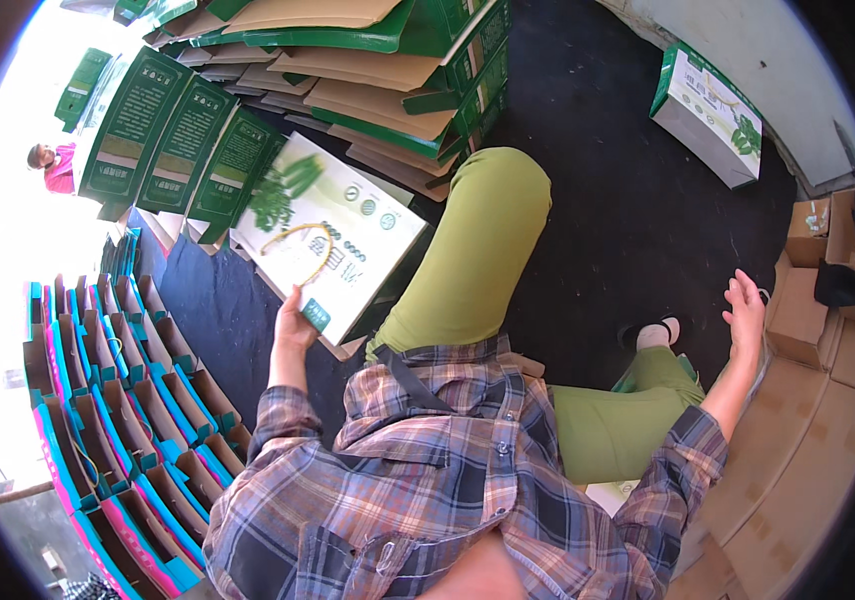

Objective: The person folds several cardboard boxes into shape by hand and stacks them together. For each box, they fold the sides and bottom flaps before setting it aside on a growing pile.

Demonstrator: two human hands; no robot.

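Observation:
My left hand (pixel 294 325) is closed at the lower left edge of a white and green gift box (pixel 368 225), its fingertips beside the yellow cord handle. Leafy greens are printed on the box, which lies tilted left of my raised knee. Whether the fingers pinch the cord or only the cardboard is hard to see. Out to the right, my right hand (pixel 746 315) is raised with its fingers stretched and nothing in them, near some brown cartons.
Flattened green and brown cartons (pixel 388 70) are piled ahead. Green boxes (pixel 183 140) stand at the left, above rows of open pink and blue boxes (pixel 133 420). Another gift box (pixel 710 112) rests by the far right wall. Brown cartons (pixel 798 315) line the right. A person (pixel 60 166) is far left.

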